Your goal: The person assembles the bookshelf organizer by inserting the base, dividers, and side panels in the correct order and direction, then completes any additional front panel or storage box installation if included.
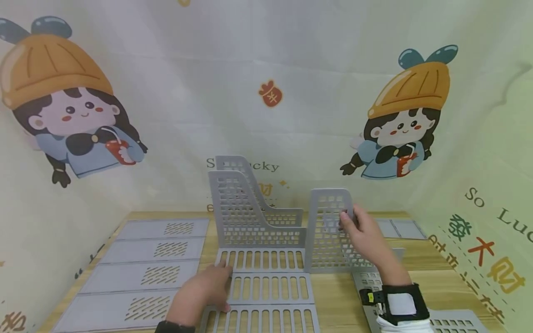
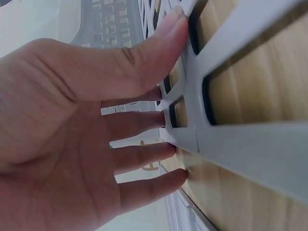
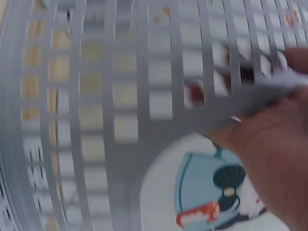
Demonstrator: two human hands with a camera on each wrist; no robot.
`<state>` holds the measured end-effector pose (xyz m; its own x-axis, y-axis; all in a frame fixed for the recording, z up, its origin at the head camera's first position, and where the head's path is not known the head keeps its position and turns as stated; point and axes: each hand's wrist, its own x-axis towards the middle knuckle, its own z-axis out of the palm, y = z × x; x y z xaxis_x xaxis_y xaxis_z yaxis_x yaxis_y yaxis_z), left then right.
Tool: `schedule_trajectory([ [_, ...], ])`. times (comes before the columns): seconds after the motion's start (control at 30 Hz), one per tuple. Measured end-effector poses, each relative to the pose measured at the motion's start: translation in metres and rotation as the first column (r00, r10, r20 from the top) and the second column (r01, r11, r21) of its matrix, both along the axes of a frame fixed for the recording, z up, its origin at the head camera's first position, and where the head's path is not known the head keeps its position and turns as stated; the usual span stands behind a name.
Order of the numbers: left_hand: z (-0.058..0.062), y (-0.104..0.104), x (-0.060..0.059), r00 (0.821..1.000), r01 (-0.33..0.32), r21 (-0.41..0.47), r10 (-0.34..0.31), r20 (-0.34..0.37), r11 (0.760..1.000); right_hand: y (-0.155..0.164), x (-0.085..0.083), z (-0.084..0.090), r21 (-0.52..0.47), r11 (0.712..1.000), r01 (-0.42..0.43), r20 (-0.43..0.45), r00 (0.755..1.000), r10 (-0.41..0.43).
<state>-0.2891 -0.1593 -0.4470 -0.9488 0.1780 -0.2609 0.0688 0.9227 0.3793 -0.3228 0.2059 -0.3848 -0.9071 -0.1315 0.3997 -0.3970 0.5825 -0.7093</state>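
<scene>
A grey slotted base (image 1: 268, 273) made of joined sections lies on the wooden table. Across its far end stand two grey perforated dividers (image 1: 239, 208), each with a tall left side that curves down to a low right side. My right hand (image 1: 366, 233) grips the upper right edge of another perforated grey panel (image 1: 329, 240), upright just right of the base. The right wrist view shows this panel (image 3: 125, 168) close up and blurred. My left hand (image 1: 210, 286) rests at the base's left edge. In the left wrist view, its thumb and extended fingers (image 2: 149, 190) touch the slotted edge (image 2: 192, 110).
Several flat grey panels (image 1: 137, 252) with diagonal slots lie in a row on the left. More perforated pieces (image 1: 454, 317) lie at the near right, and a flat panel (image 1: 401, 229) lies at the back right. A printed cloth (image 1: 266, 55) hangs behind and beside the table.
</scene>
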Motion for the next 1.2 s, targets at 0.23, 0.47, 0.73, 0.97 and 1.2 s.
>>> schedule_trajectory([
  [0.23,0.0,-0.003,0.002,0.998,-0.041,-0.015,0.041,-0.051,0.999,0.04,-0.003,-0.007,0.305,0.952,-0.01,0.083,0.996,-0.016],
  [0.47,0.0,-0.004,0.004,0.995,-0.091,-0.062,0.089,-0.046,0.994,0.086,-0.004,-0.016,0.429,0.903,0.038,0.229,0.962,-0.15],
  [0.73,-0.001,-0.008,0.004,0.995,-0.091,-0.062,0.088,-0.039,0.994,0.1,-0.008,-0.024,0.411,0.912,-0.01,0.386,0.908,-0.164],
  [0.97,-0.001,-0.008,0.004,0.996,-0.082,-0.067,0.08,-0.029,0.994,0.086,-0.01,-0.027,0.472,0.881,0.022,0.345,0.915,-0.208],
  [1.2,-0.004,-0.008,0.002,0.997,-0.066,-0.078,0.063,-0.038,0.995,0.074,-0.009,-0.024,0.526,0.85,0.016,0.366,0.898,-0.244],
])
